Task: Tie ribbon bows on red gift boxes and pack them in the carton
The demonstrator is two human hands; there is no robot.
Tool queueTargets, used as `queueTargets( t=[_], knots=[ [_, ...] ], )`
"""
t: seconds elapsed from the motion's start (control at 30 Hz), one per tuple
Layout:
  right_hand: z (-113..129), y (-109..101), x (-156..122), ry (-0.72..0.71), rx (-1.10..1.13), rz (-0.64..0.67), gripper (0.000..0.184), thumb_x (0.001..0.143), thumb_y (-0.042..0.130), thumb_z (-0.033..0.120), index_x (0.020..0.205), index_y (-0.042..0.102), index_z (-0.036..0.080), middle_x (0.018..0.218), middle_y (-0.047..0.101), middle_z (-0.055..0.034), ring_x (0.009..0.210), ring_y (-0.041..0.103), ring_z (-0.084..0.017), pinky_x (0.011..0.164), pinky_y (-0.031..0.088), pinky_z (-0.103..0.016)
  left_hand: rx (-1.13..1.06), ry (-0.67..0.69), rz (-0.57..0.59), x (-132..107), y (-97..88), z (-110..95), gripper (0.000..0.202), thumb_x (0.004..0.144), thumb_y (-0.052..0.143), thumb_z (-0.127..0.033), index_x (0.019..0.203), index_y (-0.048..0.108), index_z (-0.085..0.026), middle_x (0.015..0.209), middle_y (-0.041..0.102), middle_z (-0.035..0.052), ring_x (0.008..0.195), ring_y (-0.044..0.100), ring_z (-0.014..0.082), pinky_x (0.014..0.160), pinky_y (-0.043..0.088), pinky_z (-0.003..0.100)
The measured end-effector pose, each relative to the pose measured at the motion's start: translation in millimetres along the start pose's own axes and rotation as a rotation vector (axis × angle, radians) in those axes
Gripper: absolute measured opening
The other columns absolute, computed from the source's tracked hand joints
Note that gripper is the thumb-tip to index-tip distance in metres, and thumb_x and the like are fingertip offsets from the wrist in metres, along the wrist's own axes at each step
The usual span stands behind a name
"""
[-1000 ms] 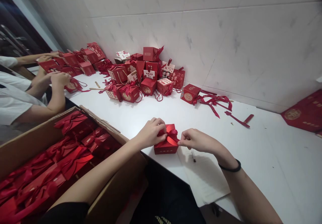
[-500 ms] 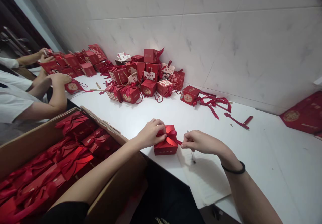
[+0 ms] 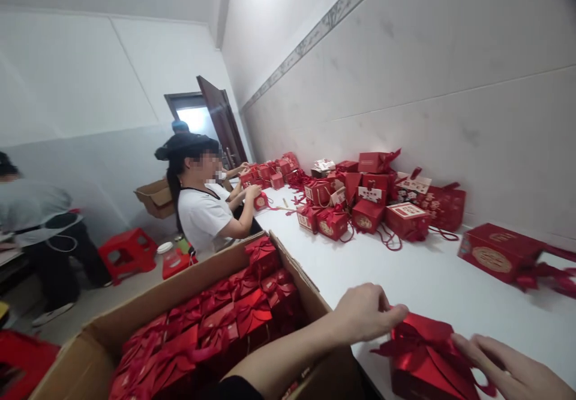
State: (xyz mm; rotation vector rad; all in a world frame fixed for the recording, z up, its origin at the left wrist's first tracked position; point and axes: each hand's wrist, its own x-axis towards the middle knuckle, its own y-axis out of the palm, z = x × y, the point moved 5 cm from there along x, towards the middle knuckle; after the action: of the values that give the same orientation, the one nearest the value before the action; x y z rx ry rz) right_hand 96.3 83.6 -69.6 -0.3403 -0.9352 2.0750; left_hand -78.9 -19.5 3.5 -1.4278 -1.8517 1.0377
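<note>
A red gift box (image 3: 432,370) tied with a dark red ribbon bow stands at the table's near edge, cut off by the bottom of the view. My left hand (image 3: 366,313) is at the box's far left corner, fingers curled and thumb along the edge. At its right side, my right hand (image 3: 508,361) presses fingertips against the box beside the bow; part of this hand lies outside the view. A ribbon end hangs by my right fingers. Below my left forearm, an open cardboard carton (image 3: 85,343) holds several similar red boxes (image 3: 225,322) with bows.
Red boxes (image 3: 369,214) are heaped on the white table (image 3: 288,226) along the tiled wall. Another red box (image 3: 499,253) with loose ribbon stands at the right. A co-worker in a white shirt (image 3: 202,217) handles a box beyond the carton. Red stools (image 3: 128,250) stand on the floor.
The view has swung left and up, bringing the room and the carton into sight. My right hand has let go of the ribbon end and moved to the box's side; my left has left the bow.
</note>
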Motion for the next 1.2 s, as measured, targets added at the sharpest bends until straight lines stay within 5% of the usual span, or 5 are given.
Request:
queueTargets(
  t=[0.13,0.4,0.53,0.8,1.2],
  knots=[
    [1.7,3.4,-3.6,0.09,0.004,0.223,0.062,0.069,0.026,0.077,0.056,0.052,0.022,0.059,0.057,-0.0047,0.061,0.055,-0.022,0.063,0.045,-0.03,-0.026,-0.061,0.158,-1.8,10.4,5.6,0.046,0.078,0.04,-0.057,0.071,0.06,-0.016,0.065,0.059,0.0025,0.06,0.052,0.0141,0.057,0.036,0.024],
    [61.8,-31.4,-18.0,0.058,0.012,0.232,0.049,0.084,0.031,0.057,0.058,0.047,0.019,0.067,0.058,-0.0041,0.064,0.054,-0.019,0.06,0.037,-0.028,-0.312,0.055,0.306,4.5,4.9,1.8,0.045,0.077,0.04,-0.056,0.068,0.054,-0.014,0.061,0.051,-0.0005,0.058,0.048,0.012,0.054,0.033,0.023],
    [59.1,-32.2,-17.1,0.017,0.023,0.18,0.039,0.085,0.036,0.045,0.06,0.047,0.018,0.068,0.056,-0.002,0.063,0.052,-0.016,0.057,0.035,-0.027,-0.418,0.029,0.396,6.8,1.2,4.5,0.042,0.077,0.043,-0.054,0.067,0.052,-0.014,0.059,0.05,-0.0016,0.055,0.045,0.0107,0.053,0.032,0.022],
    [58.7,-36.7,-14.4,0.007,0.093,0.164,0.04,0.087,0.04,0.045,0.058,0.044,0.018,0.065,0.05,0.0007,0.06,0.047,-0.013,0.056,0.032,-0.025,-0.411,0.055,0.379,10.4,5.7,12.0,0.045,0.079,0.039,-0.057,0.064,0.047,-0.016,0.061,0.051,-0.0007,0.061,0.05,0.0133,0.062,0.039,0.025],
    [54.1,-33.8,-15.5,-0.02,0.206,0.269,0.031,0.084,0.048,0.042,0.067,0.052,0.017,0.073,0.056,-0.0012,0.068,0.05,-0.015,0.061,0.036,-0.025,-0.553,0.026,0.489,5.7,7.8,8.7,0.032,0.075,0.052,-0.046,0.068,0.048,-0.015,0.063,0.049,-0.0022,0.06,0.047,0.0101,0.059,0.037,0.022]
  ],
)
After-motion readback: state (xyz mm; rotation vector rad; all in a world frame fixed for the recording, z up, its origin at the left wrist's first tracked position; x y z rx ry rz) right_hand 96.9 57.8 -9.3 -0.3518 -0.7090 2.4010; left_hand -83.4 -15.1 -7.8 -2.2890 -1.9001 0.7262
